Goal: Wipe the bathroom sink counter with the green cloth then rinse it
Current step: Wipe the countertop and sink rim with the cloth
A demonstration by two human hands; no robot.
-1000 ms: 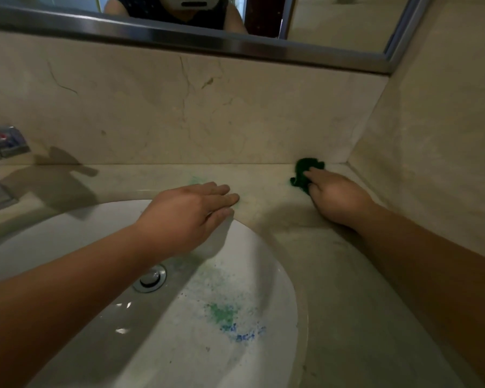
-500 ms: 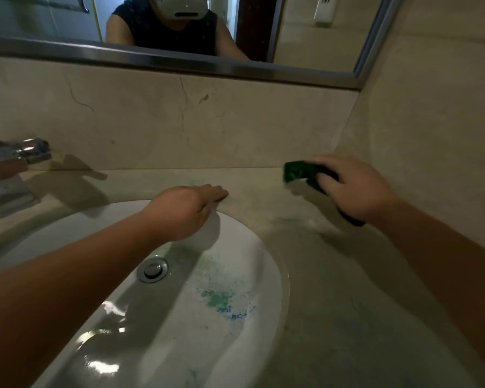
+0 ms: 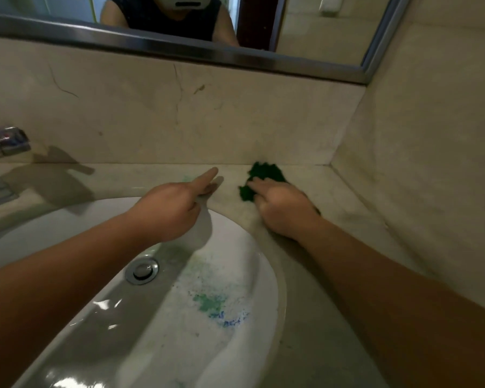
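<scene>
The green cloth (image 3: 265,177) lies on the worktop (image 3: 331,197) near the back corner, close to the back wall (image 3: 179,121) and just right of the sink (image 3: 235,317). The right hand (image 3: 284,210) presses down on it, palm down, fingers flat on top. This grip does not look closed around the cloth; it seems to pin it flat more than hold it.

The cloth is bunched up, so it may miss spots, and it could slip out from under the flat fingers if the push is too quick. The back corner is tight and may stay dirty. The sink has green and blue marks (image 3: 216,306) in it, and the cloth may pick them up later when it gets rinsed.

The left hand (image 3: 170,210) holds nothing. Its first finger points out straight, with the tip on the worktop or just over it, hard to tell. The other fingers curl in. Both arms reach forward over the sink. The tap (image 3: 6,141) is far to the left.
</scene>
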